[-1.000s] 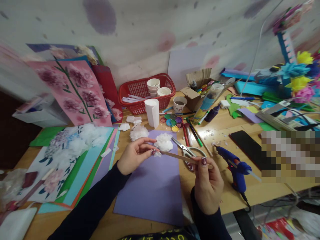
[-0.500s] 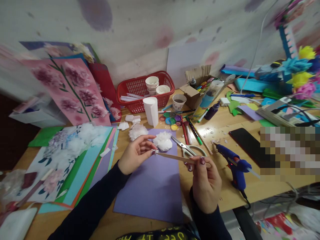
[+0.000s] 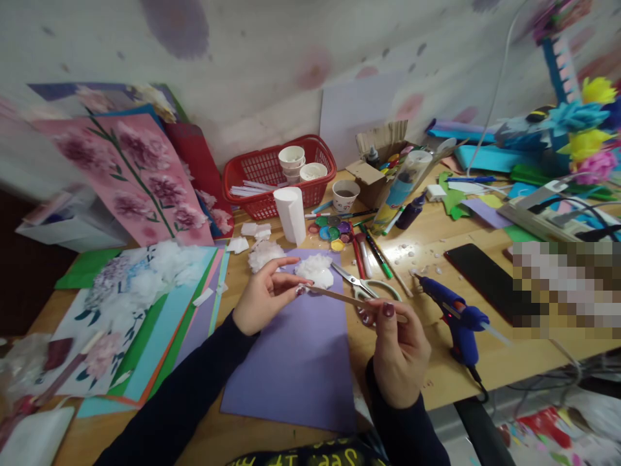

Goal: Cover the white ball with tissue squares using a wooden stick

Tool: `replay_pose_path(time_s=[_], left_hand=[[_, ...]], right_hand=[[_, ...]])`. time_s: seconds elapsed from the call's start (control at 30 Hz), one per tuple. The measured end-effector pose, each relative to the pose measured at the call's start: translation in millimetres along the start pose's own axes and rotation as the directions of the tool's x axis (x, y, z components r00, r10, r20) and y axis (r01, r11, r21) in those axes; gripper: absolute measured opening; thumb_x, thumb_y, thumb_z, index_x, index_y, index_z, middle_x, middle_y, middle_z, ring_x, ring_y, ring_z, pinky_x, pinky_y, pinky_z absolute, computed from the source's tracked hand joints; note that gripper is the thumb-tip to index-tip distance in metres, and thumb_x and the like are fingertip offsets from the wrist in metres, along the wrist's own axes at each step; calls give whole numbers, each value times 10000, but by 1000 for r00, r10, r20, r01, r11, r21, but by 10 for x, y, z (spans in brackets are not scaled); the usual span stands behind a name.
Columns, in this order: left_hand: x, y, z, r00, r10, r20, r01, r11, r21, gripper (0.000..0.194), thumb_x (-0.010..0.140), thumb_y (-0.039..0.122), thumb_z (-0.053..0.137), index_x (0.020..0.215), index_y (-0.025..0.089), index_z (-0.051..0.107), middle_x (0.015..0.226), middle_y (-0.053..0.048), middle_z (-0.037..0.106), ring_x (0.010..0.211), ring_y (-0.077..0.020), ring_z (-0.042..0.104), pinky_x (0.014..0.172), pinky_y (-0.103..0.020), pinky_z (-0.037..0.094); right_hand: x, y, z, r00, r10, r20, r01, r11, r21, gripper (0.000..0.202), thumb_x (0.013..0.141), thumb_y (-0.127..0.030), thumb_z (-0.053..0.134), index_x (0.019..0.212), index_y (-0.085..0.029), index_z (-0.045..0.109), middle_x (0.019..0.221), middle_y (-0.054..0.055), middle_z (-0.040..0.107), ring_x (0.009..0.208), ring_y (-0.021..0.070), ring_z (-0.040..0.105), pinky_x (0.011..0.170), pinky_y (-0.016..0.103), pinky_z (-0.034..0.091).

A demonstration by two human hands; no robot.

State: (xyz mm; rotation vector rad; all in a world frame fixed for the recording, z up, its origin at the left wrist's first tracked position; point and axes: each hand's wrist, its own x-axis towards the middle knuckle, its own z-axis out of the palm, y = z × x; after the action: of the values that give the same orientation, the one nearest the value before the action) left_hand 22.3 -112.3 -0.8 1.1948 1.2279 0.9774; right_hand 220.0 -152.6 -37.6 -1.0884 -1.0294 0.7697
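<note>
My right hand [image 3: 400, 349] is closed around one end of a flat wooden craft stick [image 3: 339, 297], which slants up to the left. At the stick's far tip, the thumb and a finger of my left hand [image 3: 266, 294] pinch a small white paper piece, mostly hidden by the fingertips. Just beyond them lies a fluffy white paper flower [image 3: 315, 272] on the purple sheet [image 3: 291, 375]. A second, pinkish white flower [image 3: 266, 256] rests behind my left hand. Beside the stick, silver scissors [image 3: 363, 285] with pale handles lie on the table.
A blue glue gun [image 3: 453, 314] lies right of my right hand, near a black phone [image 3: 485, 281]. Behind the sheet stand a white paper roll [image 3: 290, 217], a red basket [image 3: 262, 200] and a paper cup of dark liquid [image 3: 345, 196]. Coloured sheets [image 3: 155, 346] are stacked at left.
Both hands and the stick have shifted slightly upward in view, with the stick's tip still at my left fingertips. My grip on each thing looks the same.
</note>
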Motion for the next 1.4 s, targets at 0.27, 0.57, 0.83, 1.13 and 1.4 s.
replay_pose_path(time_s=[0.27, 0.57, 0.83, 1.13, 1.4], left_hand=[[333, -76, -47, 981, 128, -148, -83, 958, 276, 534, 674, 147, 673, 1178, 139, 497, 781, 6, 654, 689, -125, 657, 724, -276, 532], [514, -163, 16, 992, 102, -76, -61, 905, 422, 591, 686, 99, 642, 1240, 147, 444, 769, -2, 693, 667, -135, 661, 646, -252, 497], [529, -204, 10, 975, 217, -40, -157, 811, 563, 597, 710, 65, 609, 1277, 149, 439, 819, -11, 730, 704, -143, 674, 683, -256, 502], [457, -213, 18, 962, 275, 4, -212, 732, 647, 586, 756, 59, 601, 1305, 167, 426, 864, -12, 754, 790, -164, 701, 776, -281, 506], [442, -239, -71, 950, 309, 47, -264, 711, 652, 588, 744, 28, 565, 1299, 159, 421, 921, -30, 749, 827, -168, 690, 810, -307, 520]], right_hand=[[130, 3, 2, 990, -133, -46, 127, 985, -119, 142, 940, -240, 535, 918, -212, 672, 732, -9, 628, 623, 106, 576, 601, 249, 470], [224, 60, 31, 973, -114, 202, 183, 913, -365, 143, 951, -270, 505, 938, -197, 627, 744, 2, 633, 646, 133, 597, 607, 274, 459], [234, 47, 88, 963, -97, 251, 190, 906, -377, 161, 960, -280, 488, 931, -195, 621, 735, 6, 657, 662, 145, 637, 629, 286, 492], [246, 8, 171, 943, -181, 281, 290, 859, -421, 155, 956, -247, 493, 932, -183, 632, 728, 13, 661, 653, 145, 639, 624, 267, 482], [317, -61, 266, 864, -261, 431, 465, 741, -485, 152, 961, -206, 471, 930, -173, 617, 797, 54, 675, 722, 166, 642, 664, 272, 476]])
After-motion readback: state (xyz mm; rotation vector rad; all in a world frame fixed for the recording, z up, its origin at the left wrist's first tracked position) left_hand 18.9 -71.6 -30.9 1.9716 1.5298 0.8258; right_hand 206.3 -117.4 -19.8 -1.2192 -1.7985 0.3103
